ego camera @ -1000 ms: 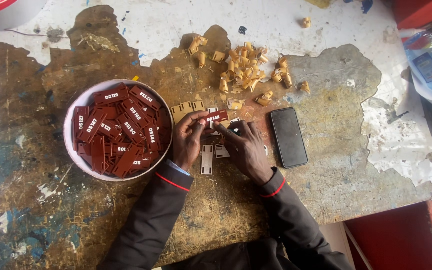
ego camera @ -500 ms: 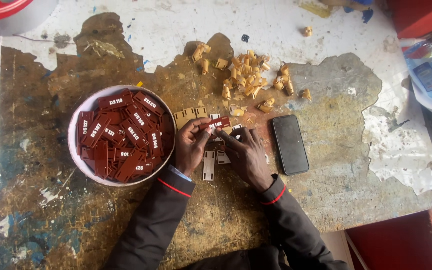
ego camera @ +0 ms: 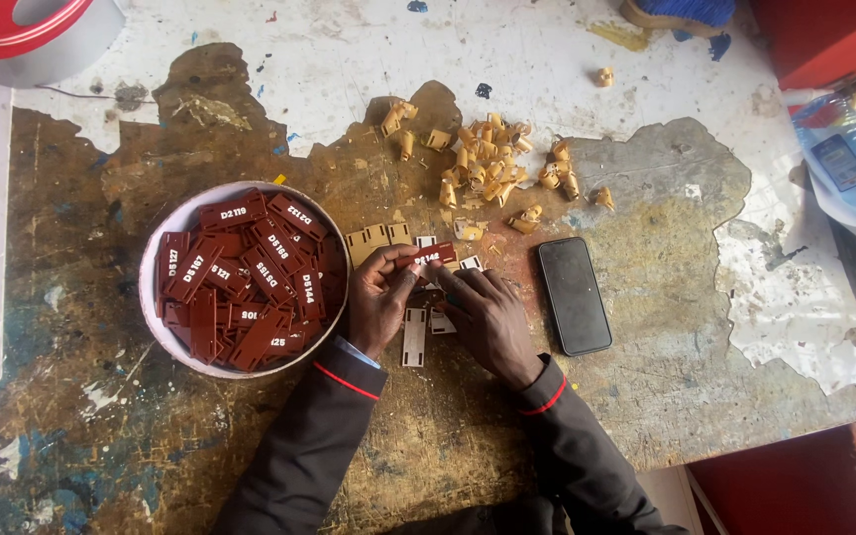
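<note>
A: What fills the frame?
B: A worn table (ego camera: 250, 466); left of centre, a white bowl (ego camera: 147, 287) of red-brown tags, a black phone (ego camera: 574, 294) right of centre.
A: The hands?
B: At centre, the left hand (ego camera: 378, 302) and right hand (ego camera: 482, 312) both pinch one red-brown tag (ego camera: 434, 256), above small white pieces (ego camera: 414, 337).

view: single head cam, no second view
angle: near top-down onto worn workbench (ego camera: 646, 396)
range: close, arm's length
centre frame: both hands
frame left: bowl (ego camera: 151, 297)
frame right: phone (ego camera: 574, 294)
</note>
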